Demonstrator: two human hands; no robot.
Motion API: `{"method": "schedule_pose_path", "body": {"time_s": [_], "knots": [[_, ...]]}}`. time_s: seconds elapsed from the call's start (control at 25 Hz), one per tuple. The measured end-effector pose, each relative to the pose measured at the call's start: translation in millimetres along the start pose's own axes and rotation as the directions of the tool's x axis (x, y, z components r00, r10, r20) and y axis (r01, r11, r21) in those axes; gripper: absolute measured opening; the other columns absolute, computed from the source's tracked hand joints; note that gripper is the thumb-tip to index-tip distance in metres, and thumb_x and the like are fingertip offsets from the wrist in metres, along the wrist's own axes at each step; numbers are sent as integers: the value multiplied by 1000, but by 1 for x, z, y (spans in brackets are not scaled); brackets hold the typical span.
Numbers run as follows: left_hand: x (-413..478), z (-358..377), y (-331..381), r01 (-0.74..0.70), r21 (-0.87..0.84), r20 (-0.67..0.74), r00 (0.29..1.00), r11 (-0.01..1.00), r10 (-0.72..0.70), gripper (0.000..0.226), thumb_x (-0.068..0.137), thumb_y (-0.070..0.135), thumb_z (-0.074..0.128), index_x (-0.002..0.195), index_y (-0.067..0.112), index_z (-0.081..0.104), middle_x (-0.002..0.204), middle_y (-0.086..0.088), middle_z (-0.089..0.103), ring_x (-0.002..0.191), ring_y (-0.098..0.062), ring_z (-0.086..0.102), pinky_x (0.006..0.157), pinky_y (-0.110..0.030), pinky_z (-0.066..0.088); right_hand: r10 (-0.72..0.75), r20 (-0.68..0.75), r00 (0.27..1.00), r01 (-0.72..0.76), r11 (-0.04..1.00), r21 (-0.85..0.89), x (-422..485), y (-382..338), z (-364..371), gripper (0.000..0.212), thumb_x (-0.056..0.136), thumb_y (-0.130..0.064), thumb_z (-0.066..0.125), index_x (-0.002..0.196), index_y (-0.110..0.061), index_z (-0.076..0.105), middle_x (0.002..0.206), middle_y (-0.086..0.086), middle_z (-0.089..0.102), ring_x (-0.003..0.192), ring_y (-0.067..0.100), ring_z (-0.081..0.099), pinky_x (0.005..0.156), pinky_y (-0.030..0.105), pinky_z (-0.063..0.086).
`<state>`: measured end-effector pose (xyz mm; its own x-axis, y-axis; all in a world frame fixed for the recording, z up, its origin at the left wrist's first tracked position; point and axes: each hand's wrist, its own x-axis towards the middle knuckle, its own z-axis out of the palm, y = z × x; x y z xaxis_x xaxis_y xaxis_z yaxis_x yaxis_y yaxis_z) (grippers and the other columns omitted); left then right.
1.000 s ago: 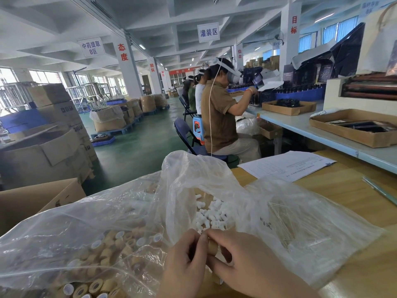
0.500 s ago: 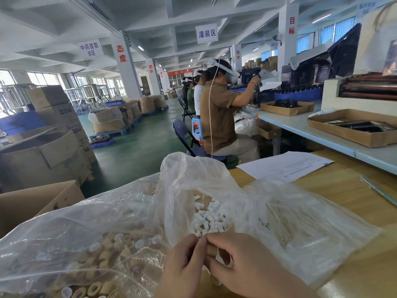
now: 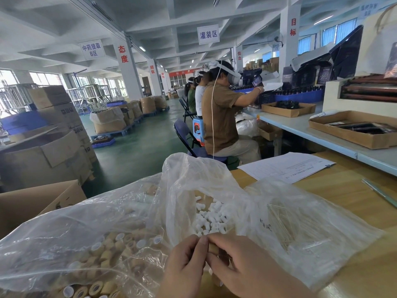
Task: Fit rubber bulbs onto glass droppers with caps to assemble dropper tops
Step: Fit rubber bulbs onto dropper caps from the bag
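Pinched one tan cap (image 3: 213,248) btwn fingertips of left hand (image 3: 184,262) and right hand (image 3: 247,268), low center, just in front of the bags; curled fingers of both round it, w/ thumbs mostly hidden. Couldn't make out any bulb or glass tube in that cap, hidden by fingers. Judged as mid-assembly of a single pc, early in the job overall. Saw plenty left: bag of caps (image 3: 101,252) on the left, packed w/ loose tan caps; pile of white rubber bulbs (image 3: 209,218) in the open middle bag, just beyond the fingertips; thin glass droppers (image 3: 281,224) lying in the right bag on the wooden table (image 3: 343,194). Found no finished dropper tops anywhere in view, so couldn't count done pcs. Also noted paper sheet (image 3: 285,166) farther back on the table, cardboard box (image 3: 32,203) at far left, seated worker (image 3: 221,117) at next bench.
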<state>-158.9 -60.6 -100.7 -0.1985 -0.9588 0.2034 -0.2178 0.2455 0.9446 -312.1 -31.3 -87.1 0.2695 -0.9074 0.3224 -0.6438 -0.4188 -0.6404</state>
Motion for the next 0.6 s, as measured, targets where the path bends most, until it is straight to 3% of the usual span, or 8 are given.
{"method": "schedule_pose_path", "body": {"time_s": [0.16,0.4,0.6], "knots": [[0,1,3,-4,-71,15,1000,997,5,45,94,27,53,51,18,47,44,0,35,39,-13,32,39,-21,26,1,17,1000,-1,1000,-8,-1,-1,-1,26,92,-53,42,107,-33,52,81,-1,66,73,11,62,72,39,51],[-2,-2,9,24,-123,108,994,992,-11,35,78,36,55,48,17,53,41,-3,37,37,-15,32,41,-21,23,7,30,1000,-8,1000,6,-1,-2,-2,12,93,-52,42,89,-45,50,76,2,64,67,15,60,64,40,49],[0,-3,12,115,-196,162,983,974,-83,29,74,26,56,49,12,51,43,-7,35,38,-13,29,43,-26,15,8,31,999,-8,1000,11,-1,1,-2,27,92,-50,42,92,-24,52,72,6,60,64,19,57,60,41,46]]}}
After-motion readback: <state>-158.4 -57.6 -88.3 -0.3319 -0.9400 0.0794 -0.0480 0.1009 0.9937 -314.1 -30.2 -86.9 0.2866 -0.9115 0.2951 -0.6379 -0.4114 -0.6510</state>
